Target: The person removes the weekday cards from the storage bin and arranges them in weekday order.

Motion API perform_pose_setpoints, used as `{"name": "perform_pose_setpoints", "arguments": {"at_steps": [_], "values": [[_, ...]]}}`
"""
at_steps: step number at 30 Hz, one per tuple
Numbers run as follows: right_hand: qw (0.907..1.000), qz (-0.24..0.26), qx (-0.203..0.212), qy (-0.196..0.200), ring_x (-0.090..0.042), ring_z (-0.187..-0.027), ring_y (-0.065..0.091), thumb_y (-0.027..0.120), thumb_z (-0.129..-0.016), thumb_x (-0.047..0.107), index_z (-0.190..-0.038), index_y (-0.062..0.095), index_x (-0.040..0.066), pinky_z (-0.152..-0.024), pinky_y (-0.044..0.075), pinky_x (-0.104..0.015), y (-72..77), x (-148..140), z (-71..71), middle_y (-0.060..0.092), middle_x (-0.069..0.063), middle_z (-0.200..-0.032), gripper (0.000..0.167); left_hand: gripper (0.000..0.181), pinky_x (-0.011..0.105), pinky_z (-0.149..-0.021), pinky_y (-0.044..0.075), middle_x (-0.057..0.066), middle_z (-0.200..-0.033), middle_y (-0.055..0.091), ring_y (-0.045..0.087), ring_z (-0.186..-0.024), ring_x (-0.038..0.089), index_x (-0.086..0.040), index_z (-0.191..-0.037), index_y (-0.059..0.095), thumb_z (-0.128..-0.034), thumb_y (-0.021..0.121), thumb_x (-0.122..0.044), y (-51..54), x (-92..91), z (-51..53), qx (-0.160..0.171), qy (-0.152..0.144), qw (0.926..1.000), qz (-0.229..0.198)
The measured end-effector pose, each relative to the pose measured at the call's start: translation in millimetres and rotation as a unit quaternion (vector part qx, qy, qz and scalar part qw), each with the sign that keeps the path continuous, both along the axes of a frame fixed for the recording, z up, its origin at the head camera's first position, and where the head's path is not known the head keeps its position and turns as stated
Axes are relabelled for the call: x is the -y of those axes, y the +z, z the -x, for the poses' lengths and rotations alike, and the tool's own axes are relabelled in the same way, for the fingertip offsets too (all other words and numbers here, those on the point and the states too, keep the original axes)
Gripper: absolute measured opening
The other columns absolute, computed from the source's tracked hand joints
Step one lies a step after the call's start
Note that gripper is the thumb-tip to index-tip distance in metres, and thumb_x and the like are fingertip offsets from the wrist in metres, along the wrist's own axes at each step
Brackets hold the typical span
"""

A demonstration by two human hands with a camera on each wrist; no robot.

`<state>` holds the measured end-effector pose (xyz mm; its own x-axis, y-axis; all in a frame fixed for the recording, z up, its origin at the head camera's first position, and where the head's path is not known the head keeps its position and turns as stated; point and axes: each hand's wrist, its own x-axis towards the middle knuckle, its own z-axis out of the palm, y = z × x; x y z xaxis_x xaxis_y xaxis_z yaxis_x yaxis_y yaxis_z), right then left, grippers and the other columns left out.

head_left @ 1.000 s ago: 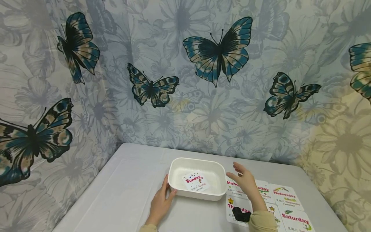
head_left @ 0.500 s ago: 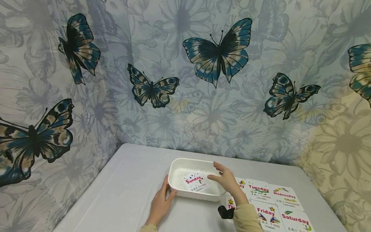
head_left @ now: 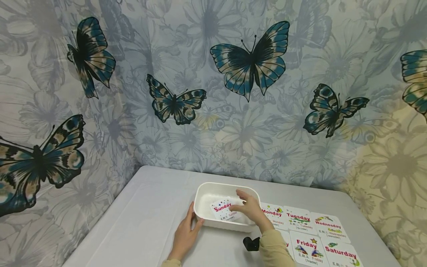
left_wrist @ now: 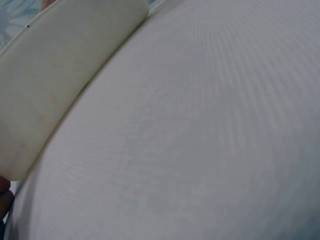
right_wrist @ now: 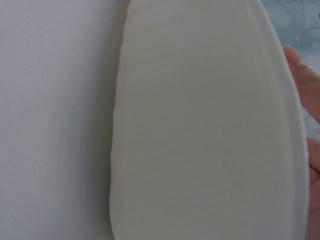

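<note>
A white plastic box (head_left: 225,226) stands on the table. Inside lies a white card (head_left: 219,214) printed "Sunday" in red. At the box's near left corner, my left hand (head_left: 184,233) holds the wall, with the thumb at the front and the fingers along the side. My right hand (head_left: 252,212) reaches over the box's right side, thumb and fingers spread apart above the card's right part. Whether the thumb touches the card I cannot tell. The box's outer wall (left_wrist: 65,65) fills the corner of the left wrist view, and most of the right wrist view.
Right of the box lie several weekday cards in rows: Monday (head_left: 272,212), Tuesday (head_left: 298,217), Wednesday (head_left: 328,226), Friday (head_left: 306,249) and Saturday (head_left: 340,256). Another is mostly covered by the right sleeve (head_left: 275,248). A butterfly-print curtain (head_left: 247,129) hangs behind the table (head_left: 133,230).
My right hand has moved left from over the Monday card into the space above the box, toward the Sunday card. My left hand and the box have stayed put.
</note>
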<state>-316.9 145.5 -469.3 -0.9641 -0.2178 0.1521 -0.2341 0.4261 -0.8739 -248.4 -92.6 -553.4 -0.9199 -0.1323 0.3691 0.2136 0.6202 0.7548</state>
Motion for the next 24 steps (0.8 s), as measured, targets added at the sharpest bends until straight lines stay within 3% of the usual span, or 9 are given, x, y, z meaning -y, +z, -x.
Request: {"name": "perform_pose_setpoints", "arguments": {"at_steps": [8,15,24], "values": [[0.9991,-0.033,0.024,0.010,-0.045,-0.118,0.043,0.083,-0.069,0.018,-0.134,0.041,-0.009,-0.096,0.036,-0.052,-7.9,5.3,3.7,0.045,-0.027,-0.131,0.082,0.073,0.056,-0.093,0.037,0.008,-0.127,0.055,0.049,-0.118,0.031,-0.018,-0.147,0.027,-0.0887,0.052,-0.053,1.1,-0.6,-0.4,0.002,0.000,1.0000,0.002],[0.9972,-0.048,0.057,-0.003,-0.044,-0.121,0.040,0.083,-0.067,0.015,-0.134,0.040,-0.009,-0.098,0.034,-0.052,-15.5,8.4,9.2,0.044,-0.027,-0.133,0.083,0.072,0.056,-0.091,0.038,0.010,-0.126,0.056,0.049,-0.117,0.033,-0.017,-0.147,0.028,-0.0892,0.052,-0.053,1.6,-0.4,-0.1,0.004,0.003,0.9999,0.010],[0.9929,-0.093,0.072,0.012,-0.045,-0.123,0.036,0.085,-0.064,0.012,-0.131,0.039,-0.015,-0.102,0.029,-0.051,-19.1,9.5,15.2,0.041,-0.030,-0.133,0.086,0.071,0.057,-0.091,0.039,0.010,-0.126,0.057,0.050,-0.116,0.033,-0.022,-0.148,0.026,-0.0893,0.053,-0.051,-0.6,-1.0,-0.2,-0.006,0.008,0.9999,0.008]]}}
